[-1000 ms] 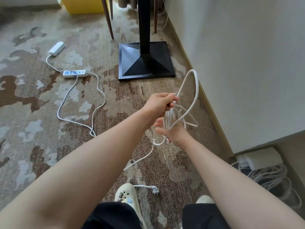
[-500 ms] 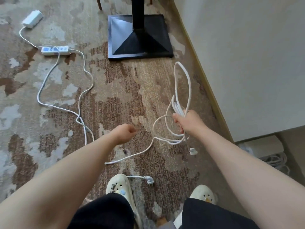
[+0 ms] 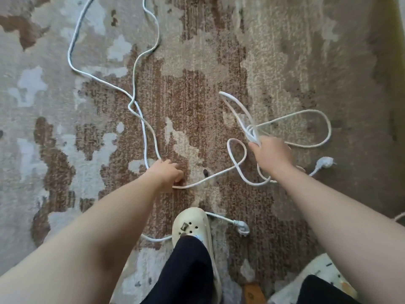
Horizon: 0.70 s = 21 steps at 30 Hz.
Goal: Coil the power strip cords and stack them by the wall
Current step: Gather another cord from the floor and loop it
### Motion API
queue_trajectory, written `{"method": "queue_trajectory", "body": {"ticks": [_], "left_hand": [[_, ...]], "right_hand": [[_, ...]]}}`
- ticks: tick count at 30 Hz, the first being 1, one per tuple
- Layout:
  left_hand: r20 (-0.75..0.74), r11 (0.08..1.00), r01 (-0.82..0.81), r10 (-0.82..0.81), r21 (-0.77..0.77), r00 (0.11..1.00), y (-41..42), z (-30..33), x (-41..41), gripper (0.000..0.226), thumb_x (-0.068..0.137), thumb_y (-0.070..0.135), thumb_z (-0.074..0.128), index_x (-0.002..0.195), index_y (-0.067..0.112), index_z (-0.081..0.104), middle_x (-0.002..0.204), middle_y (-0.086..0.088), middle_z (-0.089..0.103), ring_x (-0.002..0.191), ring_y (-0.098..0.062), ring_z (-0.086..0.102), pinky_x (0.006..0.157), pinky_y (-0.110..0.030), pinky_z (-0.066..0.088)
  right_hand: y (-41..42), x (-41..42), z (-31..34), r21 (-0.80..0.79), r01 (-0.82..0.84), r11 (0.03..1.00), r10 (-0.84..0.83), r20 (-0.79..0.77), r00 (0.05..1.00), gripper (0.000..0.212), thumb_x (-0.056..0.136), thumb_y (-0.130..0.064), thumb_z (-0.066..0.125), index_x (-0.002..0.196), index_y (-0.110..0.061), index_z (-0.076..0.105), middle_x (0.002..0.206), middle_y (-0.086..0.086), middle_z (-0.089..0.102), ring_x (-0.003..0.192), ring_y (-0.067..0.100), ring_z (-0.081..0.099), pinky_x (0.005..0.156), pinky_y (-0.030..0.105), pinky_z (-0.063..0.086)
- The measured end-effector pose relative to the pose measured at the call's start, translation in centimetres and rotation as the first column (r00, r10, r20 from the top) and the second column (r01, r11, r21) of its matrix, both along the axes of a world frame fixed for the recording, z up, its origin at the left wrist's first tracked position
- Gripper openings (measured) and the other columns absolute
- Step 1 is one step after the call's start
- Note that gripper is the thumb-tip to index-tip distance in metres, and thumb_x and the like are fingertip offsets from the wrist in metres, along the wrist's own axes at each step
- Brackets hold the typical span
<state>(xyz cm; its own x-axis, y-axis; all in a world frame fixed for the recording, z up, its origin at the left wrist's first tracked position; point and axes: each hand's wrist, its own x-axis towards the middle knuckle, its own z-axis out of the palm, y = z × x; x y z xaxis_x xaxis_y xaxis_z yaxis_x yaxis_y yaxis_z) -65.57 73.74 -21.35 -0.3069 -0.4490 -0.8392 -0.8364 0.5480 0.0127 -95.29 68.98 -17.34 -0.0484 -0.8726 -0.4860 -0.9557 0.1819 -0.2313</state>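
Note:
A long white power strip cord [image 3: 140, 110] snakes over the patterned carpet from the top edge down to my left hand [image 3: 167, 174], whose curled fingers grip it at floor level. From there it runs right in a small loop to my right hand [image 3: 274, 156]. That hand holds a bundle of coiled loops [image 3: 315, 115], which splay out over the carpet. The cord's plug [image 3: 324, 163] lies just right of my right wrist. The power strip itself is out of view.
A second white cord with a plug [image 3: 242, 228] passes under my cream left shoe [image 3: 192, 222]. My right shoe [image 3: 317, 268] is at the bottom right. Another bit of cord [image 3: 400, 217] shows at the right edge. Carpet [image 3: 54, 150] fills the view.
My view has tipped down, so the wall and black stand are gone. My left hand dropped to the floor and took hold of the loose cord. My right hand lowered the loops.

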Motion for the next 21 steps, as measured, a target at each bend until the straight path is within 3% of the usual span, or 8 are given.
{"method": "queue_trajectory", "body": {"ticks": [4, 7, 10, 13, 16, 19, 21], "left_hand": [[-0.004, 0.986, 0.106, -0.107, -0.131, 0.994, 1.3, -0.8, 1.1, 0.02, 0.091, 0.019, 0.049, 0.103, 0.024, 0.063, 0.106, 0.005, 0.065, 0.104, -0.02, 0.054, 0.09, -0.036, 0.033], [-0.136, 0.98, -0.158, 0.141, -0.124, 0.981, 0.8, 0.8, 0.2, 0.018, 0.098, 0.023, 0.039, 0.091, 0.02, 0.056, 0.082, 0.004, 0.066, 0.077, -0.019, 0.06, 0.089, -0.036, 0.037], [-0.415, 0.863, -0.503, 0.477, 0.052, 0.775, -1.5, 4.7, -3.4, 0.022, 0.1, 0.033, 0.045, 0.092, 0.022, 0.061, 0.073, 0.007, 0.063, 0.066, -0.018, 0.06, 0.066, -0.034, 0.048], [-0.605, 0.818, -0.55, 0.525, 0.167, 0.598, -4.3, 9.6, -8.8, 0.024, 0.096, 0.037, 0.052, 0.093, 0.02, 0.068, 0.069, 0.008, 0.063, 0.05, -0.003, 0.053, 0.048, -0.02, 0.048], [-0.694, 0.733, -0.605, 0.61, 0.312, 0.381, -6.9, 14.5, -13.6, 0.031, 0.094, 0.035, 0.057, 0.085, 0.008, 0.069, 0.063, -0.003, 0.061, 0.036, 0.0, 0.036, 0.039, -0.015, 0.036], [-0.771, 0.704, -0.626, 0.587, 0.334, 0.248, -8.5, 19.1, -17.8, 0.03, 0.093, 0.032, 0.06, 0.084, 0.007, 0.072, 0.064, -0.005, 0.064, 0.034, -0.001, 0.036, 0.04, -0.017, 0.032], [-0.817, 0.728, -0.619, 0.528, 0.294, 0.233, -8.8, 21.5, -19.8, 0.026, 0.09, 0.033, 0.064, 0.08, 0.009, 0.071, 0.059, 0.002, 0.06, 0.037, 0.0, 0.039, 0.041, -0.017, 0.031]], "right_hand": [[-0.6, 2.2, -0.9, -0.022, 0.002, 1.0, -0.003, -0.052, 0.999, 0.032, 0.103, -0.045, 0.044, 0.084, -0.02, 0.051, 0.061, -0.003, 0.043, 0.054, 0.022, 0.041, 0.048, 0.029, 0.025], [-0.3, 1.9, -0.3, -0.021, 0.049, 0.999, -0.049, -0.013, 0.999, 0.032, 0.102, -0.043, 0.046, 0.087, -0.018, 0.057, 0.067, -0.001, 0.05, 0.063, 0.026, 0.049, 0.049, 0.03, 0.026], [-0.1, 1.0, 1.2, -0.024, 0.155, 0.988, -0.148, 0.17, 0.974, 0.024, 0.1, -0.036, 0.052, 0.085, -0.018, 0.059, 0.074, 0.001, 0.058, 0.063, 0.023, 0.054, 0.05, 0.03, 0.031], [-0.7, -0.7, 4.2, 0.066, 0.231, 0.971, -0.236, 0.43, 0.871, 0.005, 0.095, -0.023, 0.059, 0.092, -0.021, 0.062, 0.076, -0.001, 0.063, 0.065, 0.019, 0.059, 0.051, 0.027, 0.042], [-1.2, -3.3, 8.5, 0.159, 0.116, 0.981, -0.186, 0.563, 0.806, 0.028, 0.09, -0.01, 0.064, 0.111, -0.029, 0.064, 0.08, -0.003, 0.066, 0.065, 0.008, 0.06, 0.056, 0.022, 0.046], [-1.2, -6.1, 12.6, 0.159, 0.112, 0.981, -0.189, 0.647, 0.739, 0.031, 0.089, -0.005, 0.068, 0.096, -0.034, 0.068, 0.068, -0.012, 0.065, 0.055, -0.004, 0.056, 0.053, 0.013, 0.045], [-1.2, -7.9, 14.6, 0.1, 0.198, 0.975, -0.216, 0.641, 0.737, 0.023, 0.089, -0.013, 0.072, 0.08, -0.035, 0.069, 0.058, -0.017, 0.065, 0.052, -0.006, 0.055, 0.05, 0.011, 0.042]]}}
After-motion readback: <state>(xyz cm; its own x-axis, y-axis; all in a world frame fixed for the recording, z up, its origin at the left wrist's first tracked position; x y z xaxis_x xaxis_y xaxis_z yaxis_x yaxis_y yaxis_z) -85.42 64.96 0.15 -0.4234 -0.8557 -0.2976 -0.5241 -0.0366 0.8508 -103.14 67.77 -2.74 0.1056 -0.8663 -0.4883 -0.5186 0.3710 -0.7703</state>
